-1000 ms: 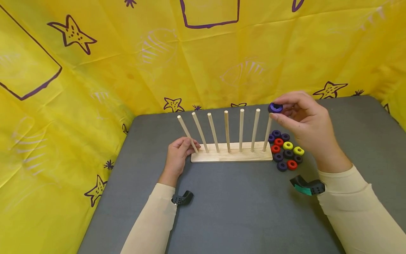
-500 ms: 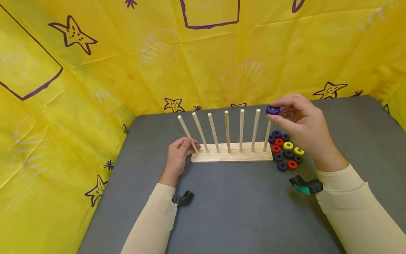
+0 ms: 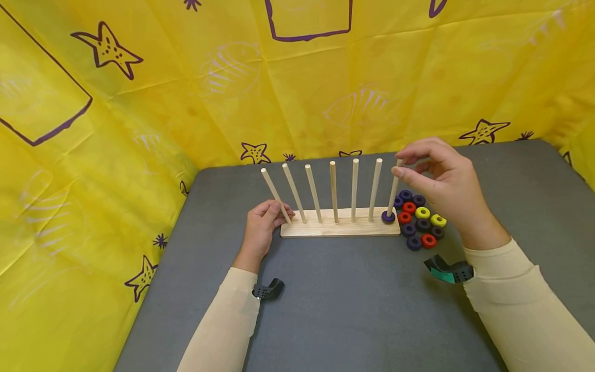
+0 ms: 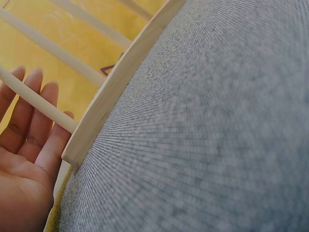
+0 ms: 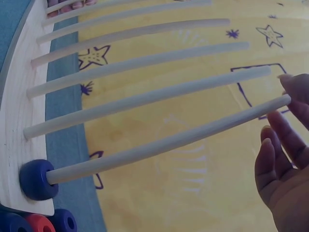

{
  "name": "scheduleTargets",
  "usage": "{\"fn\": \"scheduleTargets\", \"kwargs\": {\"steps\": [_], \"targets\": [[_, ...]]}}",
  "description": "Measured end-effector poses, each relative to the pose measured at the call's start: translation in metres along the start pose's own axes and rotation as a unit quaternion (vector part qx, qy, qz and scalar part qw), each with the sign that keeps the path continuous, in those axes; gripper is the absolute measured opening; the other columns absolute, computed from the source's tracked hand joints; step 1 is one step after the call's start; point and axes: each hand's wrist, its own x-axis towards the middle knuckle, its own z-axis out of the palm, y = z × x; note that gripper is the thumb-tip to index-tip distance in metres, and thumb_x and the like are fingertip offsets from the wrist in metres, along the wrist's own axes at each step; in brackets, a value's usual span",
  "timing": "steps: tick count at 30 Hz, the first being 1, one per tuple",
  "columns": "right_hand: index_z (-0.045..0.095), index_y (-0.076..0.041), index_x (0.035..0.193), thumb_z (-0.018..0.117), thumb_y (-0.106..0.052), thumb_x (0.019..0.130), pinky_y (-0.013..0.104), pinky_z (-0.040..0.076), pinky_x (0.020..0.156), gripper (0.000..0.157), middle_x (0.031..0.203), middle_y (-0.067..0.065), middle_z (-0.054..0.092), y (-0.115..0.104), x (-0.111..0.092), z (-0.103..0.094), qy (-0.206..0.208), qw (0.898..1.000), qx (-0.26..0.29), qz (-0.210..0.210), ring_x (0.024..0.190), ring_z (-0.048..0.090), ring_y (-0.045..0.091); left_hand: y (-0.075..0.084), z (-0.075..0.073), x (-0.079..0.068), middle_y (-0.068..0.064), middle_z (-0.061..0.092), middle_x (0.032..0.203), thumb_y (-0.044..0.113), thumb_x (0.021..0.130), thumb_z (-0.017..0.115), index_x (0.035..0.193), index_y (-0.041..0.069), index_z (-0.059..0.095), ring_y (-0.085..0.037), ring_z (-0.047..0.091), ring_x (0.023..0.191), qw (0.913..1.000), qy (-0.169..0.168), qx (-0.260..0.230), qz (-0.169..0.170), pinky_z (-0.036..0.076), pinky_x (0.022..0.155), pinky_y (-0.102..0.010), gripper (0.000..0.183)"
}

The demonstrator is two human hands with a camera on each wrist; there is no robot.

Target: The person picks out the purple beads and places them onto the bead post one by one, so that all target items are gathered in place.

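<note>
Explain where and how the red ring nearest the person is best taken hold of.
The red ring is probably best pinched by its outer rim, coming down from above on its near right side. It lies flat, hole facing up, with no ring on that side, while a navy ring sits close on its left.

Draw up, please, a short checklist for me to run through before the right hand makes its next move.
1. Purple ring seated: ok; it encircles the rightmost peg at the wooden base.
2. Right hand free of rings: ok.
3. Right hand clear of that peg: not ok; it is right at the tip.
4. Left hand bracing the base: cannot tell; it is at the leftmost peg, but pressure does not show.
5. Other pegs bare: ok; all six carry no rings.
6. Loose rings nearby: ok; red, yellow and dark ones lie by the base's right end.
</note>
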Motion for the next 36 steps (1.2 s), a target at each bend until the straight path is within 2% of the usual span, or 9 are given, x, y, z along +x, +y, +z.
{"fn": "scheduleTargets", "kwargs": {"steps": [8,15,21,27,31,36], "targets": [[0.073,0.01,0.117,0.076,0.016,0.094,0.021,0.054,0.08,0.024,0.111,0.017,0.066,0.0,-0.001,-0.001,-0.003,1.0,0.024,0.007,0.096,0.064,0.022,0.0,-0.001,0.0,-0.019,0.075,0.101,0.018,0.115,0.06,0.108,-0.019,0.068,-0.031,0.076,0.099,1.0,0.0,0.004,-0.001,0.063,0.088,-0.038,0.039],[0.072,0.012,0.12,0.067,0.008,0.104,0.023,0.052,0.089,0.017,0.114,0.015,0.068,0.004,-0.001,-0.006,-0.01,0.997,0.075,0.024,0.105,0.062,0.025,-0.001,-0.001,0.001,-0.017,0.075,0.1,0.021,0.114,0.062,0.108,-0.02,0.067,-0.03,0.076,0.099,1.0,-0.001,0.001,0.001,0.063,0.087,-0.037,0.042],[0.072,0.012,0.122,0.055,-0.004,0.114,0.027,0.051,0.087,0.025,0.115,0.016,0.072,0.011,0.001,-0.01,-0.009,0.982,0.185,0.047,0.104,0.063,0.028,-0.001,-0.001,0.0,-0.016,0.075,0.099,0.018,0.115,0.061,0.108,-0.02,0.067,-0.03,0.076,0.098,1.0,0.001,-0.001,-0.003,0.063,0.087,-0.037,0.039],[0.064,0.018,0.128,0.05,-0.029,0.118,0.031,0.051,0.088,0.05,0.122,0.023,0.068,0.023,0.003,-0.012,-0.012,0.964,0.258,0.066,0.106,0.06,0.033,0.0,-0.001,0.0,-0.017,0.075,0.099,0.018,0.115,0.06,0.108,-0.021,0.067,-0.03,0.076,0.098,1.0,0.0,-0.001,-0.002,0.063,0.087,-0.037,0.04],[0.06,0.02,0.13,0.05,-0.037,0.118,0.032,0.051,0.087,0.06,0.121,0.022,0.068,0.036,0.004,-0.015,-0.022,0.957,0.283,0.067,0.105,0.062,0.031,0.0,0.0,0.0,-0.017,0.075,0.099,0.018,0.115,0.06,0.108,-0.021,0.066,-0.029,0.076,0.098,1.0,-0.001,-0.001,0.0,0.063,0.087,-0.037,0.04],[0.064,0.014,0.132,0.05,-0.039,0.118,0.031,0.052,0.089,0.057,0.12,0.021,0.069,0.053,0.002,-0.019,-0.025,0.953,0.29,0.088,0.105,0.064,0.03,0.0,0.0,0.0,-0.017,0.075,0.099,0.017,0.115,0.059,0.107,-0.021,0.067,-0.028,0.076,0.098,1.0,-0.001,-0.004,0.001,0.063,0.088,-0.038,0.039]]}}
